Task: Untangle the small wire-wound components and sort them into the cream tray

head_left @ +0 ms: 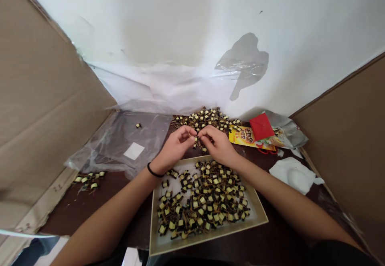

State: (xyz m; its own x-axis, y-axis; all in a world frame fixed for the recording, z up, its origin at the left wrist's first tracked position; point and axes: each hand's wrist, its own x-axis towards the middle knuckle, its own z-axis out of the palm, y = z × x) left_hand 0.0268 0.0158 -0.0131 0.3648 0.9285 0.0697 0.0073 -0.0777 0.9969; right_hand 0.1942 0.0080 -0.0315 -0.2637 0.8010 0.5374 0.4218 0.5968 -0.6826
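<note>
Slim black band [154, 174] around the left wrist [158, 165]; black right sleeve [333, 253].

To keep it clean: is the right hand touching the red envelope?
Apart: the head view shows a yellow packet between right hand and red envelope.

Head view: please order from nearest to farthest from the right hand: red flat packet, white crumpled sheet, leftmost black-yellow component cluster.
1. Red packet, right of the right hand.
2. White sheet, farther right.
3. Component cluster, far left.
</note>
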